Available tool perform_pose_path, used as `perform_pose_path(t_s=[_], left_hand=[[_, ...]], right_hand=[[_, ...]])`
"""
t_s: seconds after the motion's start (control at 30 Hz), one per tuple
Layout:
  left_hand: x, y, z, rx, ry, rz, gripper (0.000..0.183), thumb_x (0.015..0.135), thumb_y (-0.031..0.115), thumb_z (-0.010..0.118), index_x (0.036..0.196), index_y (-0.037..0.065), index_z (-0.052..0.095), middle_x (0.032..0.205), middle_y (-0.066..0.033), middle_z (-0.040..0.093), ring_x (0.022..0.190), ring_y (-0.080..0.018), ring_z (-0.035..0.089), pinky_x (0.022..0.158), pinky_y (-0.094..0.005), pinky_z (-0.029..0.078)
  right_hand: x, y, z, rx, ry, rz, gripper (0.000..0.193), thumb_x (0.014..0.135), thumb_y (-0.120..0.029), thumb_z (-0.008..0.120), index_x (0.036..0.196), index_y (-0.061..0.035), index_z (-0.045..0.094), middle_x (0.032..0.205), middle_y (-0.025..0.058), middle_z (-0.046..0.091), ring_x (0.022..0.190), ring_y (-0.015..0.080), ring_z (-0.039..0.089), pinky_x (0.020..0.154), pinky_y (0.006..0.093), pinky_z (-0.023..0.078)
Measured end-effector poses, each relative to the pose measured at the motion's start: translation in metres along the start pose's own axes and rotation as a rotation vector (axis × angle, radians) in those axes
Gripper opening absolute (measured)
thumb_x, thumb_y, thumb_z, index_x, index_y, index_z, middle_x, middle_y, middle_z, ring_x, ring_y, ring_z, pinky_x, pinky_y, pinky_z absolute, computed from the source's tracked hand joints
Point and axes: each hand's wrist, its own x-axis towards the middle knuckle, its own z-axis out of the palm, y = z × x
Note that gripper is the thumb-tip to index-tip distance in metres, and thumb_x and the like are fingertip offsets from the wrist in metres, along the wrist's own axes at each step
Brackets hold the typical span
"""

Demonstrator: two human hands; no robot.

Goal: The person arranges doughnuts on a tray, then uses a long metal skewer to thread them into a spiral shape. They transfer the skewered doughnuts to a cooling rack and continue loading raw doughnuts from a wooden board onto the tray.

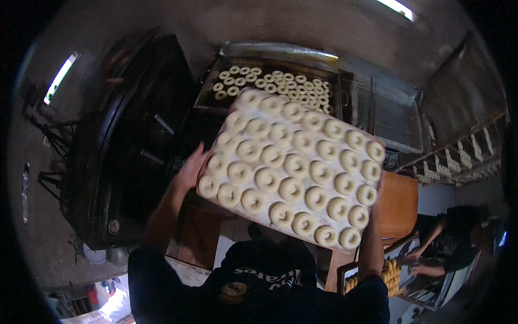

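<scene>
I hold up a wide board point(299, 208) dusted with flour, tilted in front of me. Rows of raw ring doughnuts point(295, 163) cover it. My left hand point(193, 166) is closed on the board's left edge. At the right edge my right hand point(375, 213) grips the board, its fingers mostly hidden. Just beyond the board's far edge is a large rectangular fryer point(213, 102), where many pale ring doughnuts point(281, 81) float in dark liquid. The board covers the fryer's near part.
A big dark machine with handles point(135, 146) stands at left. Right of the fryer lies a metal draining tray point(396, 116). A rack point(458, 156) lines the right wall. At lower right, another person point(450, 237) works by a tray of browned doughnuts point(389, 276).
</scene>
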Motion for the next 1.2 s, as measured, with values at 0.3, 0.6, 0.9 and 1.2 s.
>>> perform_pose_path(t_s=[0.3,0.6,0.9,1.2], left_hand=[[-0.036,-0.188,-0.051,-0.239,0.507,0.302,0.075,0.107,0.065,0.035,0.158,0.011,0.038,0.157,-0.0123,0.047,0.142,-0.0296,0.048,0.12,-0.0489,0.038],[-0.028,-0.187,-0.026,-0.299,0.938,0.401,0.076,0.106,0.066,0.035,0.159,0.011,0.036,0.157,-0.0122,0.046,0.141,-0.0297,0.048,0.118,-0.0482,0.041],[-0.009,-0.174,0.005,-0.348,1.191,0.429,0.078,0.106,0.067,0.036,0.16,0.011,0.033,0.157,-0.012,0.045,0.141,-0.0298,0.048,0.117,-0.0476,0.043],[-0.031,-0.183,0.011,-0.353,1.292,0.428,0.08,0.105,0.068,0.036,0.161,0.011,0.031,0.158,-0.0119,0.043,0.141,-0.0299,0.048,0.115,-0.0469,0.045]], right_hand=[[0.323,0.149,0.056,-0.621,-0.573,0.417,0.08,0.109,-0.063,0.033,0.157,0.0005,0.038,0.154,0.0189,0.048,0.135,0.025,0.052,0.114,0.0387,0.044],[0.441,0.277,0.273,-1.423,-1.243,-0.732,0.051,0.087,-0.02,0.071,0.136,-0.0081,0.06,0.13,0.0176,0.06,0.122,0.0399,0.053,0.104,0.0488,0.048],[0.469,0.349,0.313,-1.338,-1.579,-0.813,0.052,0.079,-0.018,0.075,0.13,-0.0084,0.066,0.137,0.0203,0.059,0.132,0.0404,0.051,0.114,0.0541,0.04],[0.558,0.375,0.296,-1.735,-1.5,-1.073,0.048,0.088,-0.021,0.067,0.134,-0.0115,0.064,0.133,0.0244,0.059,0.126,0.0433,0.054,0.104,0.0552,0.046]])
